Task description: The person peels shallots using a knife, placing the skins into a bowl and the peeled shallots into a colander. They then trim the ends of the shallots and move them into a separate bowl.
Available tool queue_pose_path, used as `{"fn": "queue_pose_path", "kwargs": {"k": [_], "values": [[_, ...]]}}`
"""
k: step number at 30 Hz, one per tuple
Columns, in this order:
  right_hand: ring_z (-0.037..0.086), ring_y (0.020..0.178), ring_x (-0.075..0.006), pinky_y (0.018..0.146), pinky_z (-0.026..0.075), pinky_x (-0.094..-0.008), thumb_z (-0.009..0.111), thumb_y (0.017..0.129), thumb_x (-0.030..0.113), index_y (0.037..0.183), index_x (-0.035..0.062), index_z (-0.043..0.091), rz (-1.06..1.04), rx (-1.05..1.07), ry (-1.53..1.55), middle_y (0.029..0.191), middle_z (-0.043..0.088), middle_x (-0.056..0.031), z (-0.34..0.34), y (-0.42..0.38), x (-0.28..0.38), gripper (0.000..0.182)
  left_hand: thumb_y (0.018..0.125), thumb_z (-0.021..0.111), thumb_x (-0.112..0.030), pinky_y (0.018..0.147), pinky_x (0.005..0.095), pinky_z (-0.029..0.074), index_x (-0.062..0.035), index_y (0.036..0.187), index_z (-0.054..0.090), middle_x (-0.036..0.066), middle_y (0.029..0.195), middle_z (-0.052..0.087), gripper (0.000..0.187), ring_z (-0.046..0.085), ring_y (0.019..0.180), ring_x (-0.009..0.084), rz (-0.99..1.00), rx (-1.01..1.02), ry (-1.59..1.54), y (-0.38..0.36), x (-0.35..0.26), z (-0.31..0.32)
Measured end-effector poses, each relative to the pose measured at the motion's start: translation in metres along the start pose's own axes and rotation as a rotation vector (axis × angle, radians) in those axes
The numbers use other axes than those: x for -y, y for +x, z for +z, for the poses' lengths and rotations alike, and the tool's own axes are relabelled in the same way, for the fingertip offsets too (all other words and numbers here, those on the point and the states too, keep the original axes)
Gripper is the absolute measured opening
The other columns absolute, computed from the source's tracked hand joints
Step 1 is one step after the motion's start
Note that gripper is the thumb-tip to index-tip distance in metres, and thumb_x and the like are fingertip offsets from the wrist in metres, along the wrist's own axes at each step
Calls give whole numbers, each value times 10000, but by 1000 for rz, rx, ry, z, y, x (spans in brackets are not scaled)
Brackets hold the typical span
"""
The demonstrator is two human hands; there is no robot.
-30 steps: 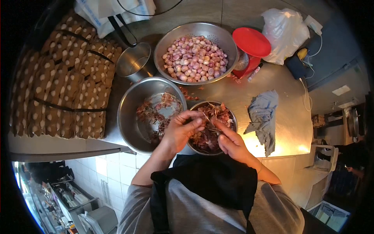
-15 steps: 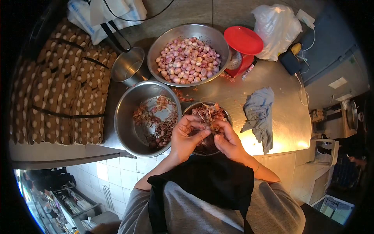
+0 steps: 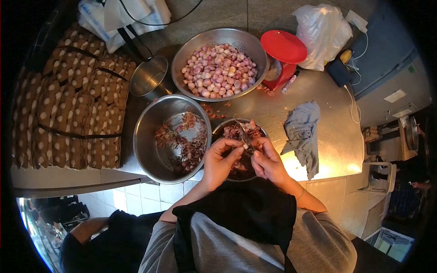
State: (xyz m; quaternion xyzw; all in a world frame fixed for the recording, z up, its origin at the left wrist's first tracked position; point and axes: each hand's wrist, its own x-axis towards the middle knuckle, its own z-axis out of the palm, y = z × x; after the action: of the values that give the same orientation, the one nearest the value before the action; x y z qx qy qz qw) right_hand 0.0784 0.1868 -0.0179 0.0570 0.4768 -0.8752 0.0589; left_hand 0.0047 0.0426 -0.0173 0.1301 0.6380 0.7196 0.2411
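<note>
My left hand (image 3: pixel 219 163) pinches a small pale shallot (image 3: pixel 246 146) between thumb and fingertips. A thin knife (image 3: pixel 244 131) is gripped in my right hand (image 3: pixel 270 164), its blade pointing up and away from me beside the shallot. Both hands are over a metal bowl (image 3: pixel 219 129) that holds reddish shallot skins (image 3: pixel 253 129); my hands cover part of it. To the left stands a larger steel basin (image 3: pixel 138 141) with more loose skins and darker bulbs. Behind the hands, a wide perforated steel colander (image 3: pixel 178 63) is filled with peeled pink shallots (image 3: pixel 218 70).
Stacked egg trays (image 3: pixel 68 109) stand at the left beside a steel pot (image 3: pixel 150 77). A red scale (image 3: pixel 284 48), a white plastic bag (image 3: pixel 321 36) and a grey cloth (image 3: pixel 304 136) lie to the right. A person in dark clothing (image 3: pixel 114 243) is at lower left.
The knife blade now shows clearly, raised beside the shallot, and my right hand has turned slightly. A person in dark clothing has come into view at lower left.
</note>
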Motion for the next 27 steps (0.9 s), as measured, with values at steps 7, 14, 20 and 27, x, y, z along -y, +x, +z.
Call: {"fn": "queue_pose_path", "kwargs": {"k": [7, 14, 20, 27], "values": [[317, 424, -56, 385, 252, -181, 429, 897, 193, 1062, 99, 344, 18, 46, 26, 531, 338, 22, 4, 0, -3, 208, 787, 584, -17, 769, 261, 460, -35, 955, 533, 33, 895, 527, 176, 530, 836, 117, -265, 27, -493, 2, -1, 2], [296, 403, -55, 364, 233, -173, 415, 901, 229, 1087, 137, 338, 23, -81, 71, 522, 350, 15, -7, -3, 11, 221, 801, 566, -23, 780, 274, 458, -42, 992, 525, 54, 962, 544, 197, 542, 852, 136, -325, 83, -556, 1, 0, -6], [292, 463, -46, 415, 244, -179, 441, 891, 180, 1282, 102, 241, -102, -35, -188, 585, 322, 32, 0, -9, 4, 445, 817, 537, -33, 771, 250, 465, -97, 970, 538, 6, 976, 561, 165, 545, 903, 124, -260, 98, -609, 0, -5, -4], [392, 1142, -197, 924, 301, -257, 425, 891, 155, 1288, 17, 312, -117, -6, -522, 1256, 397, -120, 5, -15, 7, 436, 813, 543, -20, 799, 277, 453, -85, 948, 526, 12, 942, 560, 151, 546, 881, 124, -239, 73, -695, -2, -6, -2]]}}
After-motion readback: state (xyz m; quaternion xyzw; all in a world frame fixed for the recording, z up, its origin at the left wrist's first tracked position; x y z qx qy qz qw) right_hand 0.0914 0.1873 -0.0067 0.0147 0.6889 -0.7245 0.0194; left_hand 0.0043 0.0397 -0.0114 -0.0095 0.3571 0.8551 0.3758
